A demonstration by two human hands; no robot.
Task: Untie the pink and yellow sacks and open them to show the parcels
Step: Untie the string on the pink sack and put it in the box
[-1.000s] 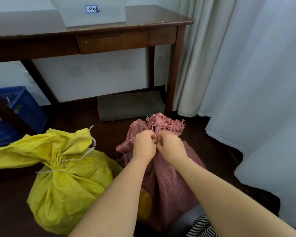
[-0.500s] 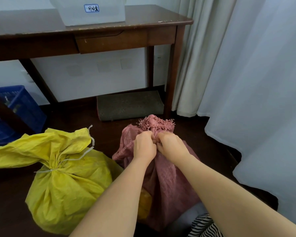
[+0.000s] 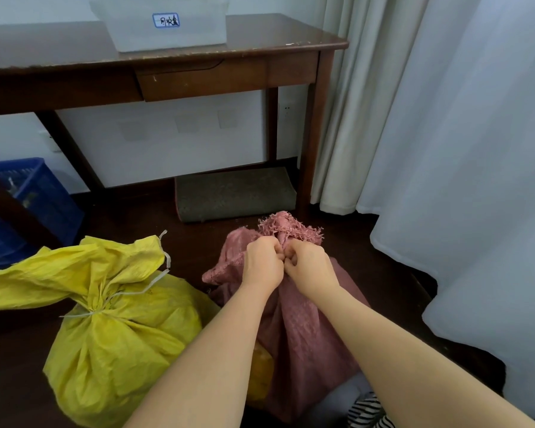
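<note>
Because the knot sits at the gathered neck, left hand [image 3: 261,262] and right hand [image 3: 311,267] meet there, pinching the pink woven sack [image 3: 306,335], upright on the floor; yellow woven sack [image 3: 118,344] alongside remains tied.

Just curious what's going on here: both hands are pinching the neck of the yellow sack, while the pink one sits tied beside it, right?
Not quite. The head view shows the left hand and right hand pinching the neck of the pink sack. The yellow sack is the one that sits tied beside it, untouched.
</note>
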